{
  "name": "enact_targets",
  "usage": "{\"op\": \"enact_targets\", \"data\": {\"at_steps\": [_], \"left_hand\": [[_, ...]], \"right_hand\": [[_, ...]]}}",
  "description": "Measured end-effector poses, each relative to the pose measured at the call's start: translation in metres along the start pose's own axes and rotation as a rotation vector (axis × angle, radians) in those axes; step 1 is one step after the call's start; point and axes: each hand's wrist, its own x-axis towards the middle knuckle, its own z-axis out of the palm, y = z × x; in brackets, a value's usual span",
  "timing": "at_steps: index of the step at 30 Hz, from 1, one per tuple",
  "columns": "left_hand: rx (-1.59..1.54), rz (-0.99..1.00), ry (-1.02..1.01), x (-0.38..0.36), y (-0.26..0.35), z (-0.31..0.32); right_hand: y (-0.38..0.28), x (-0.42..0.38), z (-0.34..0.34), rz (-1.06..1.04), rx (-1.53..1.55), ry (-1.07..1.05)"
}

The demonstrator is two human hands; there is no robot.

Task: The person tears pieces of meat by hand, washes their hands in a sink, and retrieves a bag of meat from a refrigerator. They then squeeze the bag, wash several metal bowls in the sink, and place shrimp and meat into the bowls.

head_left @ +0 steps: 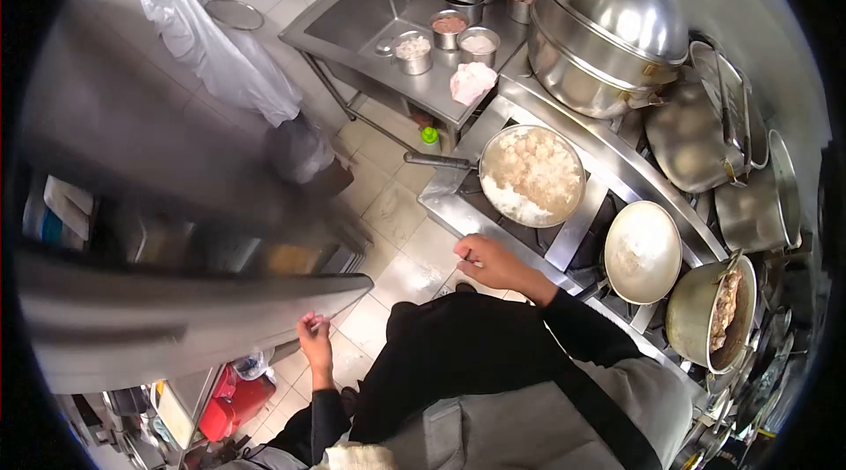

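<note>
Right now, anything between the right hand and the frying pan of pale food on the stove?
Nothing visible. The right hand rests at the stove's steel front edge, and the round steel frying pan of pale food sits on the burner just beyond, with only bare stove top between them.

The steel door (176,206) at left is motion-blurred, hiding shelf contents behind it; the left hand (313,338) fingertips are blurred, grip indeterminate.

Large steamer pot (608,29), small bowls (445,34) on counter (352,25), pink cloth (472,82).
</note>
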Motion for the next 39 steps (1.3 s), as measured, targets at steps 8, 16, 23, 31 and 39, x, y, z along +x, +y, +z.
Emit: {"op": "enact_targets", "data": {"at_steps": [8,16,23,31,39], "left_hand": [[-0.248,-0.015,-0.695,0.142,0.181,0.266],[-0.762,-0.61,-0.813,0.323,0.279,0.602],[-0.566,-0.607,-0.714,0.333,0.295,0.715],[-0.92,-0.641,-0.857,0.351,0.299,0.813],[-0.545,0.149,-0.991,0.359,0.334,0.656]], "right_hand": [[0.01,-0.013,-0.034,0.307,0.083,0.196],[0.003,0.021,-0.021,0.478,-0.013,0.559],[-0.016,0.028,0.002,0.796,0.032,0.888],[-0.007,0.031,0.039,0.927,0.132,1.057],[0.002,0.034,0.049,0.952,0.188,1.093]]}}
